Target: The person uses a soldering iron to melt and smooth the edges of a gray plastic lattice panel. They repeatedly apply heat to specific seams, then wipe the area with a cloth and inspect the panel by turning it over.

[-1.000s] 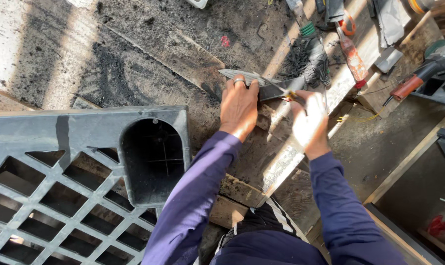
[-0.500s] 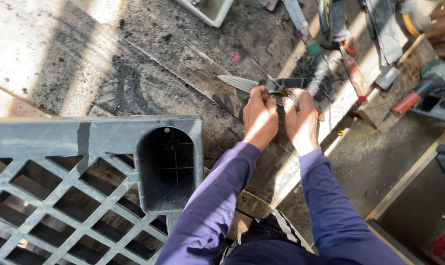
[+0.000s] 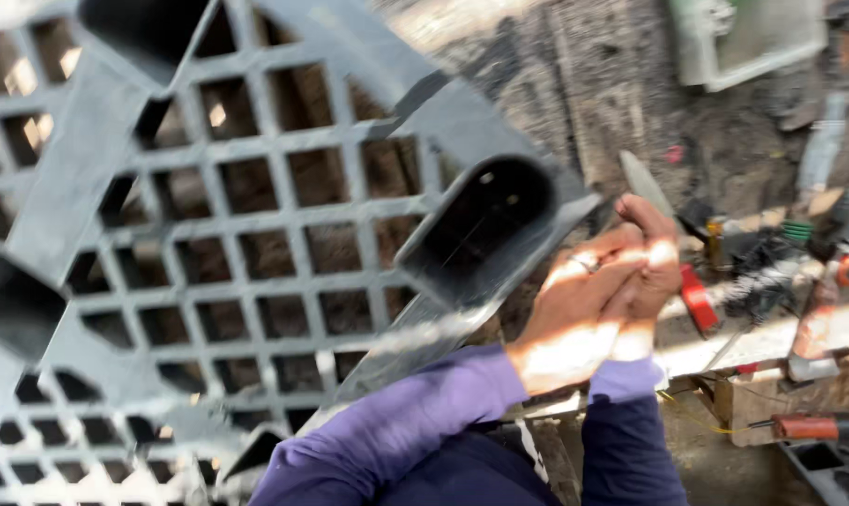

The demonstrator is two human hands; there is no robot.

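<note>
My two hands are pressed together at centre right, in sleeves of two purple shades. My left hand (image 3: 574, 314) lies over my right hand (image 3: 657, 267), and a ring shows on one finger. Both close around the lower end of a grey metal blade (image 3: 642, 181), whose pointed tip sticks up above the fingers. A small red piece (image 3: 696, 297) sits just right of my right hand; what it belongs to is unclear. The picture is blurred by motion.
A large grey plastic grid pallet (image 3: 209, 244) with a hollow foot (image 3: 485, 225) fills the left, close to my left hand. Tools lie on dirty boards at right: a red-handled tool (image 3: 818, 426), a wire brush (image 3: 771, 276), and a pale tray (image 3: 752, 37) beyond.
The view has swung left and down, so the pallet now fills most of the frame. My hands stay clasped on the blade, which now points upward rather than to the left.
</note>
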